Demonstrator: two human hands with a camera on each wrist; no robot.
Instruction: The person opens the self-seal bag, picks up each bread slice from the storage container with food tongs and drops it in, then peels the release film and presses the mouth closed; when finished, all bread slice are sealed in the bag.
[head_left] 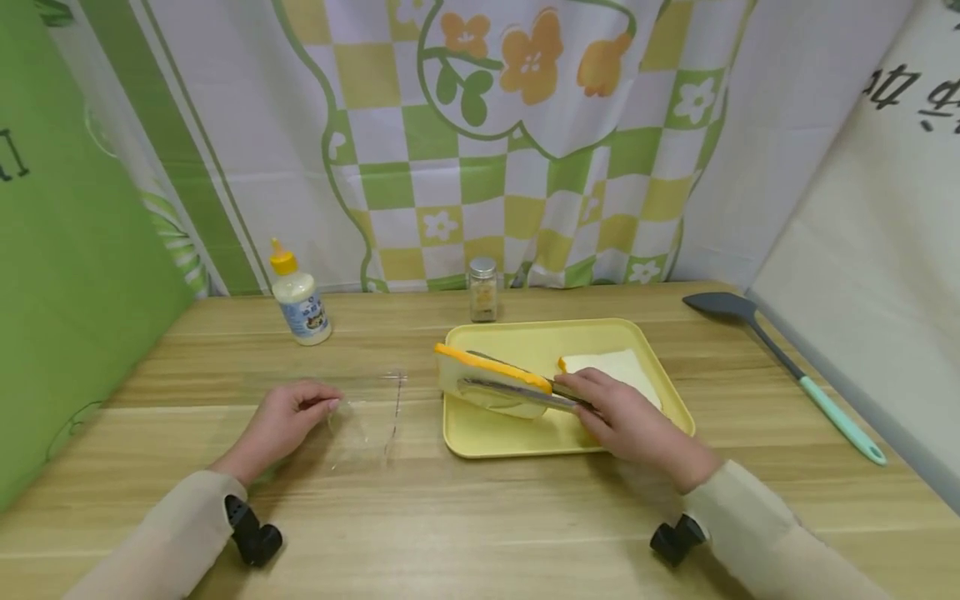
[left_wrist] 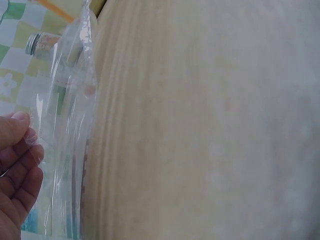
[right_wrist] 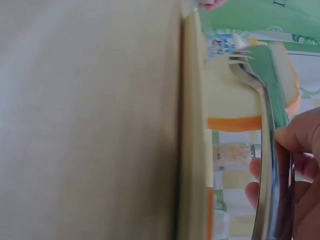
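Note:
My left hand [head_left: 288,417] pinches the edge of a clear plastic bag [head_left: 363,425] on the table; in the left wrist view the bag [left_wrist: 72,115] stands partly raised from the table. My right hand [head_left: 626,417] grips metal tongs [head_left: 517,392], whose one arm ends in fork tines in the right wrist view. Between the tongs is a white bread slice [head_left: 457,375] with an orange crust, tilted on its side over the left part of a yellow tray [head_left: 487,442]. Another bread slice [head_left: 618,371] lies on the tray's right side, partly hidden by my right hand.
A squeeze bottle [head_left: 303,308] with a yellow cap stands at the back left. Behind the tray is a small glass jar [head_left: 483,292] with a metal lid. On the right lies a spatula [head_left: 795,367] with a mint handle. A patterned curtain [head_left: 525,183] hangs behind the table.

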